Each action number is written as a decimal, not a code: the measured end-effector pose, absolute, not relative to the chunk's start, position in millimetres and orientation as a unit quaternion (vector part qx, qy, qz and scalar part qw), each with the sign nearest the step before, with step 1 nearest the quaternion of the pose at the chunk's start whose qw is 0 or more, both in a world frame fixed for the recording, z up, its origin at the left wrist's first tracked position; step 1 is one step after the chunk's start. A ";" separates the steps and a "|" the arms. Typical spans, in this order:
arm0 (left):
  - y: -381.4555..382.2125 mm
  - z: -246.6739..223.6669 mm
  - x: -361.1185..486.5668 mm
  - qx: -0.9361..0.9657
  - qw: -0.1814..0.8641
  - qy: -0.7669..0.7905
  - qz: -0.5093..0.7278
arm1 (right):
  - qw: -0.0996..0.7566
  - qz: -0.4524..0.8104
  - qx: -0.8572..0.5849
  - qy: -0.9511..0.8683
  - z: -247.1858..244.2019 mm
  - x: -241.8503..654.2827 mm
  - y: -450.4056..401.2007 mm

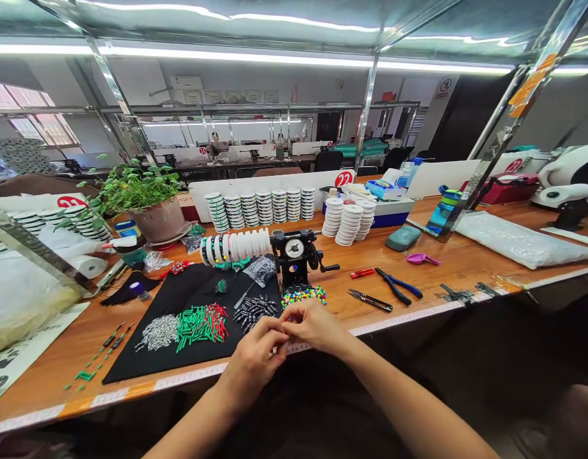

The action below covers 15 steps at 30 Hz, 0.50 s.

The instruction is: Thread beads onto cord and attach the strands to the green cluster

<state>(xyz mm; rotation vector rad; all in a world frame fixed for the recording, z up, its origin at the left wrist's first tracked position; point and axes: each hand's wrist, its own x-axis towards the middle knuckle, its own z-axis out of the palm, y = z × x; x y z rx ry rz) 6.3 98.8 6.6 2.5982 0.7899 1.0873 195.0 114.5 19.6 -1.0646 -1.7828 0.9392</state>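
Note:
My left hand [259, 354] and my right hand [317, 325] meet at the table's front edge, fingers pinched together. Whatever lies between the fingertips is too small to make out. Just beyond them are multicoloured beads [304, 295] at the foot of a black hand-cranked winder [296, 255]. White spools [239, 245] line its shaft, some wound with dark or green strands. Left of my hands, a black mat [145, 357] carries silver pieces [161, 332], green tube beads [196, 326], red tube beads [216, 320] and black patterned tube beads [256, 311].
Pliers [398, 285], pointed snips [370, 299], a pink scoop [422, 259] and a grey-green case [403, 238] lie to the right. Spool stacks [349, 224] stand behind. A potted plant [155, 218] is at back left. A metal post [490, 172] rises at right.

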 end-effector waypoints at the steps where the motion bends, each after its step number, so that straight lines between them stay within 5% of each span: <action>1: 95.1 6.9 10.3 0.854 0.145 0.310 0.393 | 0.451 0.352 -0.442 -0.691 16.5 194.4 108.5; 5: 79.4 7.5 21.3 0.726 0.326 0.406 0.448 | 0.568 0.344 -0.482 -0.571 -5.2 190.5 75.2; 10: 72.6 4.0 21.8 0.651 0.423 0.412 0.477 | 0.512 0.557 -0.413 -0.508 -30.5 180.8 47.9; 12: 72.3 3.3 20.7 0.652 0.425 0.411 0.475 | 0.524 0.492 -0.417 -0.556 -30.6 179.3 41.5; 15: 70.7 4.2 19.5 0.689 0.381 0.406 0.465 | 0.576 0.235 -0.401 -0.673 -21.9 183.3 34.1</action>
